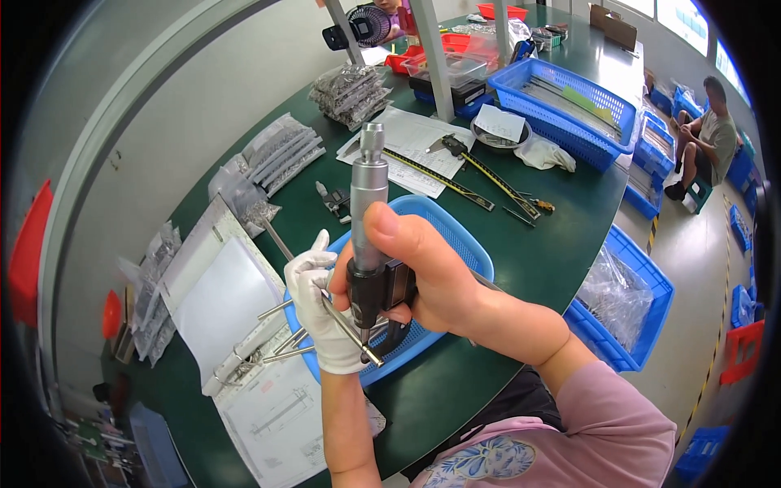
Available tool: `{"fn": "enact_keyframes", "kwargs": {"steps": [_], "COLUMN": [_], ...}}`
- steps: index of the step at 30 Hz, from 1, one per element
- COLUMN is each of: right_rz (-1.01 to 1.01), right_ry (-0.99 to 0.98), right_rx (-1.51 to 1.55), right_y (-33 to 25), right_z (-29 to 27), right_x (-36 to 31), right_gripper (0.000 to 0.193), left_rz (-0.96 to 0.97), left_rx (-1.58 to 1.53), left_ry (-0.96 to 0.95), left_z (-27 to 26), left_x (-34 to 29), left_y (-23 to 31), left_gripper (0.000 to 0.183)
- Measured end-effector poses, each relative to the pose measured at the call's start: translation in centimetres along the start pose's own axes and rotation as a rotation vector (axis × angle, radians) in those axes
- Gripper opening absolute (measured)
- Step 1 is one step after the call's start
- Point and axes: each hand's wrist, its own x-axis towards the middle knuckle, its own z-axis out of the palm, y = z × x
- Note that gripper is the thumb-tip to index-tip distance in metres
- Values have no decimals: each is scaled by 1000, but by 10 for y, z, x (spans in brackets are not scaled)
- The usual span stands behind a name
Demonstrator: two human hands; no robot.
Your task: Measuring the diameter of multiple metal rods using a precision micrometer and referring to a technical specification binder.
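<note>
My right hand is bare and wrapped round a digital micrometer, with the thumb against its silver barrel. My left hand, in a white glove, grips a slim metal rod. The rod's near end lies at the micrometer's jaws; whether they touch it I cannot tell. Below both hands sits a light blue plastic basket. Several more metal rods stick out over its left side, partly hidden by the glove.
An open binder and a drawing sheet lie left. Beyond the basket are a second micrometer, a caliper, a bowl and bagged parts. A large blue basket stands far right; a person sits beyond.
</note>
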Motion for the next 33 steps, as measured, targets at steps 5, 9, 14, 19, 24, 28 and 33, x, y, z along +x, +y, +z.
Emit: {"fn": "enact_keyframes", "kwargs": {"steps": [5, 9, 14, 19, 24, 28, 33], "right_rz": [3, -9, -354, -553, -539, -555, -560], "right_ry": [5, 34, 249, 121, 47, -21, -101], "right_rx": [5, -25, -171, 95, 46, 42, 42], "right_y": [-1, -14, -54, -88, -91, -88, -90], "right_z": [-1, 1, -20, -48, -69, -80, -84], "right_x": [0, -4, -18, -46, -50, -43, -37], "right_gripper": [58, 59, 74, 75, 71, 68, 65], "left_rz": [-192, -324, 181, 256, 297, 288, 347], "left_rx": [-370, -596, 252, 377, 512, 551, 456], "left_ry": [48, 2, -116, -634, -933, -1043, -987], "left_z": [4, 4, 15, 40, 60, 75, 67], "left_x": [0, 2, -1, -3, 4, 10, 22], "left_y": [-2, 9, 23, 28, 29, 34, 17], "left_gripper": [37, 39, 14, 21, 20, 10, 18]}}
